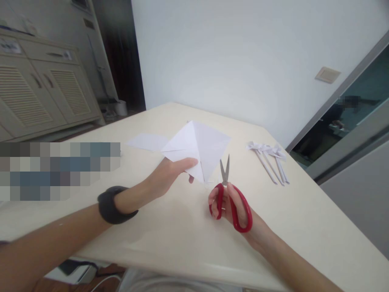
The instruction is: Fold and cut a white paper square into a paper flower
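Observation:
Between the thumb and fingers of my left hand (pixel 176 173) is a white sheet of paper (pixel 212 142), creased down the middle and slit from its edges. It is held tilted above the table, its lower corner toward me. My right hand (pixel 235 207) has its fingers through the red handles of a pair of scissors (pixel 225 172). The blades point away from me, slightly apart, just right of the paper's lower corner and not visibly touching it. A tiny paper scrap (pixel 206 186) shows below that corner.
Another white paper piece (pixel 148 141) lies behind my left hand on the cream table (pixel 170 235). Several pinwheel-like paper shapes on rolled paper sticks (pixel 267 160) rest at the right. A white wall (pixel 227 61) stands behind the table, with a louvred cabinet (pixel 45 85) at the left.

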